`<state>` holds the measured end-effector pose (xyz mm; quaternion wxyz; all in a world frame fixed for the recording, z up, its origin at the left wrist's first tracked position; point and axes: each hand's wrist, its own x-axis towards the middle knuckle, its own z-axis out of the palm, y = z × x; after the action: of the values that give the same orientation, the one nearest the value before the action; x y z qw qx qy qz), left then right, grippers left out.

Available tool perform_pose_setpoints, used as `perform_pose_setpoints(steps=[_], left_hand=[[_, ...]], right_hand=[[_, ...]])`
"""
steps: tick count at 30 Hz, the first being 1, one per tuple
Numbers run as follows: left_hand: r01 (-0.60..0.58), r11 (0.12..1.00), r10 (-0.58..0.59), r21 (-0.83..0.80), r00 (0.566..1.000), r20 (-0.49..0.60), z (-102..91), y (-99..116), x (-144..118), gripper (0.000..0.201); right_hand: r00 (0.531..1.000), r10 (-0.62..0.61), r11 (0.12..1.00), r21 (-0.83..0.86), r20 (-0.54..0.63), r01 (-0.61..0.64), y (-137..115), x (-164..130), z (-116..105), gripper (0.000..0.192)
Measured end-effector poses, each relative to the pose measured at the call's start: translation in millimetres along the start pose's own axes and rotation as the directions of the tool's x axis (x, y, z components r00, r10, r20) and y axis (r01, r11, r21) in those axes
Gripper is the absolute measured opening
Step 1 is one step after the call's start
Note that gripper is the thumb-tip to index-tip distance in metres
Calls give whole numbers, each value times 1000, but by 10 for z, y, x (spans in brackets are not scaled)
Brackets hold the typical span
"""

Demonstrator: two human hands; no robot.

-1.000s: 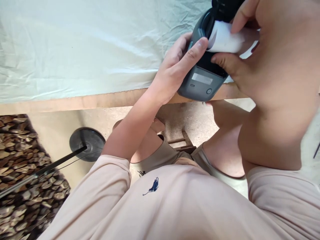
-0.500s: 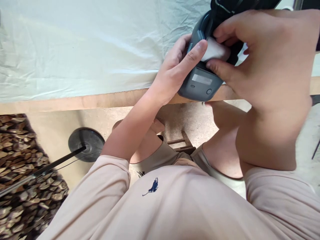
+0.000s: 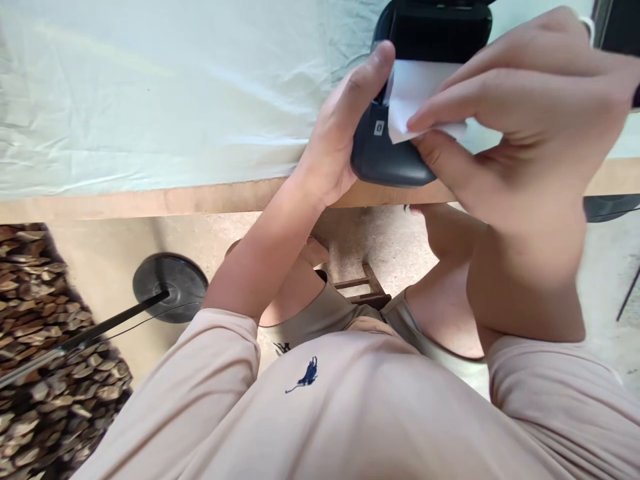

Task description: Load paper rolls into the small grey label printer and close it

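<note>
We see the left hand (image 3: pixel 340 133) wrapped around the side of a small dark grey plastic label printer (image 3: pixel 400 143), thumb up along its upper edge, fingers closed on the body, so it has firm hold of it; the printer sits at the near edge of the table, partly overhanging the bare wooden rim (image 3: pixel 150 200). The right hand (image 3: pixel 505 127) pinches a white strip of label paper (image 3: pixel 417 90) between thumb and forefinger, grip closed tight on the strip, other fingers loosely curled above. The paper comes out of the printer's top and lies just over its front face, touching it. A small white button mark shows on the printer beside the paper. The table is covered by a wrinkled pale green cloth (image 3: pixel 150 100). Below the table edge we see the person's bare knees, beige shorts and a beige long-sleeved shirt with a small dark blue logo (image 3: pixel 303 375). On the floor to the left stands a round black stand base (image 3: pixel 170 287) with a black pole, near a brown patterned rug (image 3: pixel 50 360)
</note>
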<state>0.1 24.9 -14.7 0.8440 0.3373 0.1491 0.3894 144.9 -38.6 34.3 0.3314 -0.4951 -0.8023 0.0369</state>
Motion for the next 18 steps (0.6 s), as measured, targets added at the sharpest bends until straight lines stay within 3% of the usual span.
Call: perform_pose_setpoints(steps=[4,7,10,12,16,18], left_hand=[[-27,999,28,28,998,-50,-15,-34,-48,6],[-40,992,45,120,998,-40,-44,-69,-55,11],[-29,981,35,190,999,-31,-45,-74,-54,22],[-23,981,31,191,999,-41,-37,-69,-55,24],[-30,991,38,134,998,-59,-52,-55,-41,20],[-17,994,19,107,1000,-19,-72,-45,-23,19]], right_hand=[[998,-42,997,64,-38,45,59,-40,64,24],[986,95,990,118,-136,-80,91,-56,89,28],[939,235,969,131,-252,-208,112,-65,89,33],[950,215,977,66,-225,-205,127,-73,76,31],[999,52,992,-118,-11,-53,167,-102,57,30],[1000,8,992,-128,-15,-10,197,-128,65,31]])
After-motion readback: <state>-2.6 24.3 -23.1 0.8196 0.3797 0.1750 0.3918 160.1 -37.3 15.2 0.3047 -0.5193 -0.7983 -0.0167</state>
